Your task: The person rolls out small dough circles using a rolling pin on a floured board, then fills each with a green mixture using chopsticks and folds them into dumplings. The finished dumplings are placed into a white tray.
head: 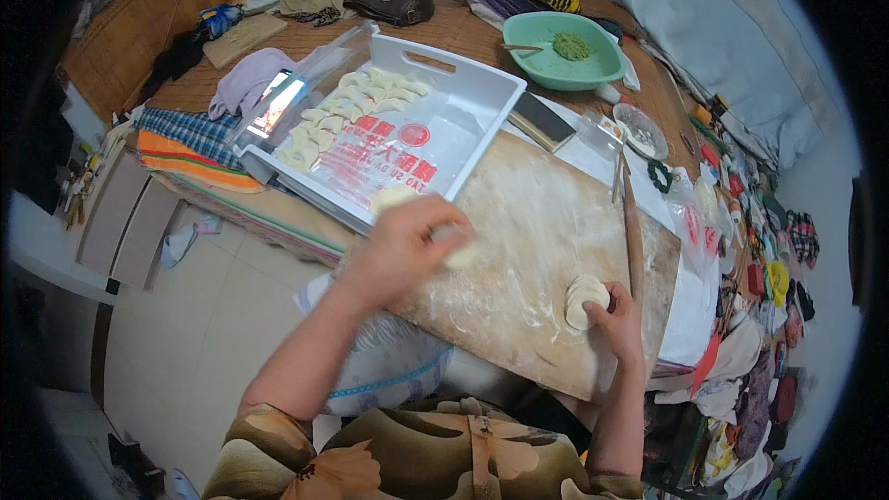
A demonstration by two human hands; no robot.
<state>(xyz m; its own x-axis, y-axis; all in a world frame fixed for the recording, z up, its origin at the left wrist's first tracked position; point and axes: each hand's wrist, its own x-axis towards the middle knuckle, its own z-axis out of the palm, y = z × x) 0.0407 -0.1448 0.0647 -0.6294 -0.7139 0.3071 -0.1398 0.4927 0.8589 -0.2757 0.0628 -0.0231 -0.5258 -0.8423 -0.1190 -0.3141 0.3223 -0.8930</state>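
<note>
Over the left part of a floured wooden board [514, 187], my left hand [410, 250] is blurred, thumb and fingers curled together. A pale dough wrapper [462, 255] lies just under its fingertips; whether they pinch it is unclear. Another pale dough piece [391, 200] shows behind that hand at the drawer's near edge. My right hand [620, 323] grips the right side of a stack of round dough wrappers [582, 302] on the board, thumb on top. Folded dumplings [347, 107] sit in rows in a white plastic drawer [483, 132] lined with a printed plastic bag.
A wooden rolling pin [632, 229] lies along the board's right side. Beyond the board are a green basin [538, 76] with chopped filling and a wooden-handled utensil, a dark rectangular device [543, 121] and a plate [639, 132]. A lit phone [276, 104] stands by the drawer's left side.
</note>
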